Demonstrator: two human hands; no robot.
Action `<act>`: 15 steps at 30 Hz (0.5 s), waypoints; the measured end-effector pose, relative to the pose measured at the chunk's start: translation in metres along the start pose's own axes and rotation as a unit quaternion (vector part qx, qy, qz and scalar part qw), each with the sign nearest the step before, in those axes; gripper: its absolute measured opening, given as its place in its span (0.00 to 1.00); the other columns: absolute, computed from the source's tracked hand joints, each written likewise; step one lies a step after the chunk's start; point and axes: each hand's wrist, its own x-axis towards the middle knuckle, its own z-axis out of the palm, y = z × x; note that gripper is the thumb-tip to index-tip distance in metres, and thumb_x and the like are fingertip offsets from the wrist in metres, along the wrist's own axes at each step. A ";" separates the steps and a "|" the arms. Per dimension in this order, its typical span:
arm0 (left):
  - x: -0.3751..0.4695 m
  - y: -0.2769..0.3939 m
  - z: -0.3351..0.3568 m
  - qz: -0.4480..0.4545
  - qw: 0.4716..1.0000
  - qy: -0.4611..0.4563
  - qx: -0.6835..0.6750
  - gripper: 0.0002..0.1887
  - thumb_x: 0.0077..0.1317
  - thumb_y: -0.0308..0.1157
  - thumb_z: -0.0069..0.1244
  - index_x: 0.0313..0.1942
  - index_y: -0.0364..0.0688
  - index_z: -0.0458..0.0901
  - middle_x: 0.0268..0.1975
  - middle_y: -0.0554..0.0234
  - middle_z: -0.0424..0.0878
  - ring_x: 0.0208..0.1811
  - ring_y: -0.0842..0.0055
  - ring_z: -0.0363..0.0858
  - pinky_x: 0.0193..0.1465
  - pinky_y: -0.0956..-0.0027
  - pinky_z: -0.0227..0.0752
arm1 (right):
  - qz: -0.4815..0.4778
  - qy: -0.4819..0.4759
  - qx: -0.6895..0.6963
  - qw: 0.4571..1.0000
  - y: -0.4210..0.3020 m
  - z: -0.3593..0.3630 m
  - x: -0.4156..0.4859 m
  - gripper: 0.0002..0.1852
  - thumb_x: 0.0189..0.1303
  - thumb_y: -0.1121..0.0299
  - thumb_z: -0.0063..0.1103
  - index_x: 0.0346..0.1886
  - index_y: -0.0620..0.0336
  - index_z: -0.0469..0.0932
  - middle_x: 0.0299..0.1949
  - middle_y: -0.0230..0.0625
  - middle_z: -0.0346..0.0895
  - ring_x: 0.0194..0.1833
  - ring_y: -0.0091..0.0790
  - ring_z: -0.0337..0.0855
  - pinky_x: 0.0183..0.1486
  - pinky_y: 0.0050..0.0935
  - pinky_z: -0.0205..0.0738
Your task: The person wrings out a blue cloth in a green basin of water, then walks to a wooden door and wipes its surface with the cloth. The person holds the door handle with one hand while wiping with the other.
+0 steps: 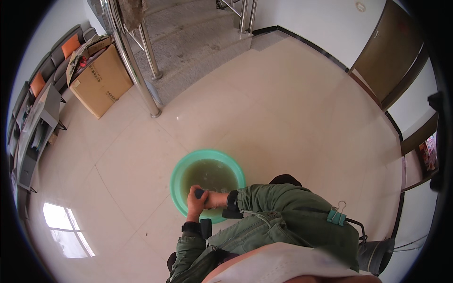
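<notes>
A green plastic basin of murky water stands on the floor before me. Over its near side my left hand is closed around a dark, bunched thing, probably a wet cloth. My right hand meets it from the right, its fingers also closed on the dark thing. Most of that thing is hidden inside my hands. Black bands with dark blocks circle both wrists, below the green jacket sleeves.
Glossy beige tiles surround the basin. A steel railing post and stone steps rise beyond it. To the left stand a large cardboard box, a grey sofa and a low cabinet. A brown door is at the right.
</notes>
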 end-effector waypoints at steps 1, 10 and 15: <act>-0.002 -0.003 0.006 -0.013 1.000 0.010 0.020 0.16 0.51 0.34 0.59 0.36 0.41 0.72 0.30 0.57 0.77 0.33 0.69 0.76 0.39 0.65 0.69 | -0.063 0.020 -0.050 0.997 0.003 0.001 0.002 0.13 0.42 0.66 0.64 0.32 0.57 0.74 0.22 0.29 0.72 0.21 0.27 0.72 0.21 0.28 0.64; 0.015 -0.010 -0.004 -0.076 0.974 0.167 -0.133 0.16 0.57 0.40 0.55 0.34 0.36 0.73 0.29 0.54 0.76 0.32 0.66 0.75 0.39 0.66 0.69 | -0.013 -0.090 0.261 0.961 -0.022 -0.012 -0.011 0.14 0.52 0.68 0.62 0.42 0.55 0.73 0.26 0.24 0.72 0.31 0.22 0.75 0.32 0.22 0.71; 0.012 -0.001 -0.004 -0.103 0.992 0.052 -0.057 0.20 0.66 0.47 0.43 0.35 0.34 0.73 0.33 0.56 0.80 0.37 0.75 0.76 0.42 0.71 0.68 | 0.100 -0.209 0.369 0.900 -0.034 -0.012 -0.021 0.11 0.56 0.69 0.59 0.40 0.53 0.69 0.33 0.23 0.70 0.27 0.17 0.70 0.25 0.16 0.65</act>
